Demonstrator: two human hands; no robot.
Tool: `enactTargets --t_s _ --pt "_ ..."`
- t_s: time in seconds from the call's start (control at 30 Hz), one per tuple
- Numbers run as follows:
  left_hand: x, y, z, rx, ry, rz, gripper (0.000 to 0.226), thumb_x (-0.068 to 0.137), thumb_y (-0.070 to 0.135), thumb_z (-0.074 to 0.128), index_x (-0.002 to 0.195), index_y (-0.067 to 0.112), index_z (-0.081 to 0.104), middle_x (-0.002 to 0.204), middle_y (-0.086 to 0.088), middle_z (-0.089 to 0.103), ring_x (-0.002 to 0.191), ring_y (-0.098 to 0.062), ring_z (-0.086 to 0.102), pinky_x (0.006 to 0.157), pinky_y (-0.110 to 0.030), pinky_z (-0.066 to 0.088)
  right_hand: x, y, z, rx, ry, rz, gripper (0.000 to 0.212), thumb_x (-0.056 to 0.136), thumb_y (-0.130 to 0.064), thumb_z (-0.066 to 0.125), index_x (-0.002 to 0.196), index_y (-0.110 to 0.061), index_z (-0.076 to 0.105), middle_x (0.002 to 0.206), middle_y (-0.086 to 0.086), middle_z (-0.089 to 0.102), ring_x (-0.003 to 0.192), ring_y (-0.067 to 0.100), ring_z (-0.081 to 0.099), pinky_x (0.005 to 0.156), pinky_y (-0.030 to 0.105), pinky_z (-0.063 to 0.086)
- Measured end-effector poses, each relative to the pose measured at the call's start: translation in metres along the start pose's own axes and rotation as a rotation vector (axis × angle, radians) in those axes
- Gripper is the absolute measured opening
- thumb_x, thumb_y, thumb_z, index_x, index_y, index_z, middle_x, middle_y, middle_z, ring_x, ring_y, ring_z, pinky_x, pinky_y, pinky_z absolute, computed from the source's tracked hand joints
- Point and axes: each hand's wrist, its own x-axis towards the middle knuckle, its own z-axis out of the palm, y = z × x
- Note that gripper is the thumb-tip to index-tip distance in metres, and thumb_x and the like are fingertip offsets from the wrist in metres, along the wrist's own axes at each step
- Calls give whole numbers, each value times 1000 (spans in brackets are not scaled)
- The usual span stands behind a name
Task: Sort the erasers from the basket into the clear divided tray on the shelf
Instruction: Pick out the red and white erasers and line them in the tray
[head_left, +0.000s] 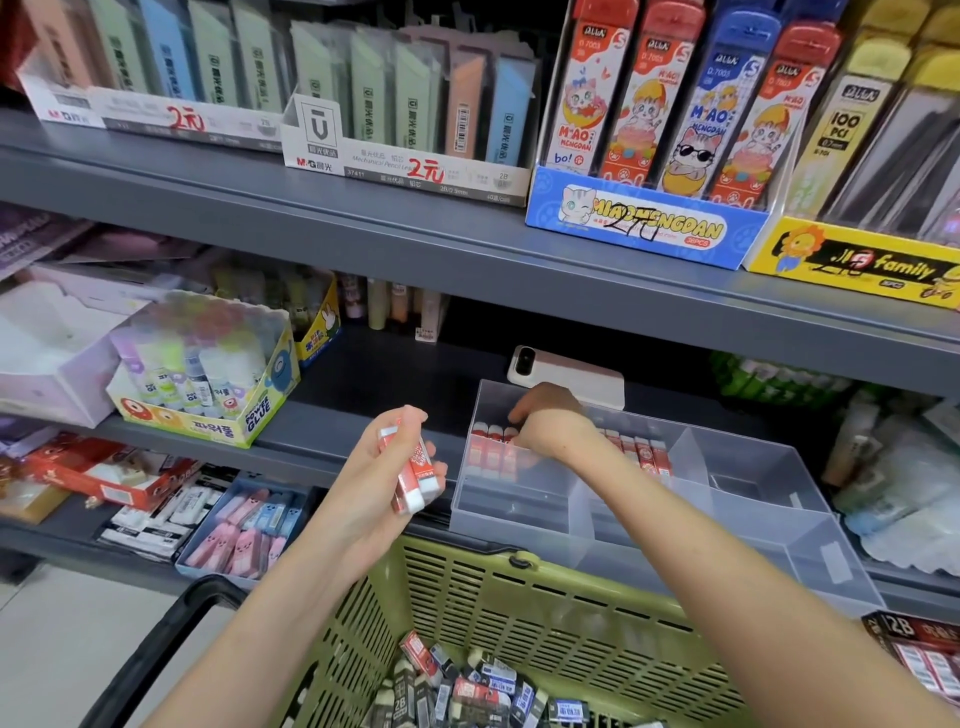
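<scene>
Left hand (363, 488) grips red erasers (417, 470); right hand (548, 423) inside tray (519, 517).

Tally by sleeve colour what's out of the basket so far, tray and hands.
Red-sleeved white erasers standing in the clear plastic divided tray: 7 visible; right hand may hide more
Red-sleeved erasers gripped in the left hand: 2 visible
Blue- or black-sleeved: 0
Total: 9 visible

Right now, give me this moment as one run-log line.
left hand: grips red erasers | right hand: in clear tray, back-left compartment, grip unclear | basket: mixed erasers remain
</scene>
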Motion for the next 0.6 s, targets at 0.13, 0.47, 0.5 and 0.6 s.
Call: enactTargets --t_s 0.13,0.47,0.5,0.6 --pt "2 -1 -1 -3 -9 -5 63 50 54 75 102 22 64 75 -3 61 64 -14 65 59 -26 53 1 0 -2 -15 -40 -16 17 88 -9 53 100 -5 64 104 10 62 93 23 58 82 24 48" --pt "4 -2 0 -128 -25 -25 60 67 57 64 111 17 58 85 -10 64 74 -19 67 62 -30 56 -90 -34 3 587 322 -346 24 83 -41 60 70 -22 67 59 -7 64 58 4 57 59 22 46" --pt "4 -2 0 -159 -52 -38 59 71 56 62 114 16 56 90 -13 65 81 -22 67 64 -31 56 -97 -40 9 571 287 -355 24 81 -46 60 72 -25 67 55 -11 61 56 0 56 55 16 42" --pt "2 -2 1 -242 -117 -53 54 77 51 58 117 16 51 88 -14 71 87 -26 70 66 -33 57 -102 -51 23 523 320 -320 22 83 -47 60 83 -26 67 60 -13 60 59 -3 55 55 6 36"
